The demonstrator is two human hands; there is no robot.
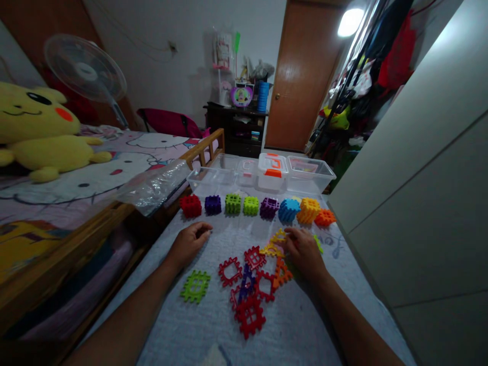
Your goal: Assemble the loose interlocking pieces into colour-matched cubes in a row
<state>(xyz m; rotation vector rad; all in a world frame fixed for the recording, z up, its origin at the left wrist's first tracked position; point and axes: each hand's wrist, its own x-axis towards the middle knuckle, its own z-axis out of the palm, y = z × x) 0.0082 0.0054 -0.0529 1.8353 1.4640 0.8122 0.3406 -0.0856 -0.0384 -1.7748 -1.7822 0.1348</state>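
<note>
My left hand (190, 244) rests on the cloth-covered table with its fingers loosely curled and nothing in them. Close below it lies a flat green interlocking building piece (195, 286). My right hand (306, 252) reaches over the loose pieces, its fingertips closed at the edge of a yellow triangular building piece (273, 249). Beneath and beside that hand are an orange triangular piece (282, 274) and a partly hidden lime-green piece (317, 244). Several red square pieces (250, 316) and a purple piece (247, 283) lie in a heap between my hands.
Colour-sorted stacks of pieces stand in a row, from a red stack (191, 206) to an orange stack (325, 218). Clear plastic boxes (310, 175) line the table's far end. A wooden bed rail (95, 239) runs along the left, and a white cabinet (419, 152) along the right.
</note>
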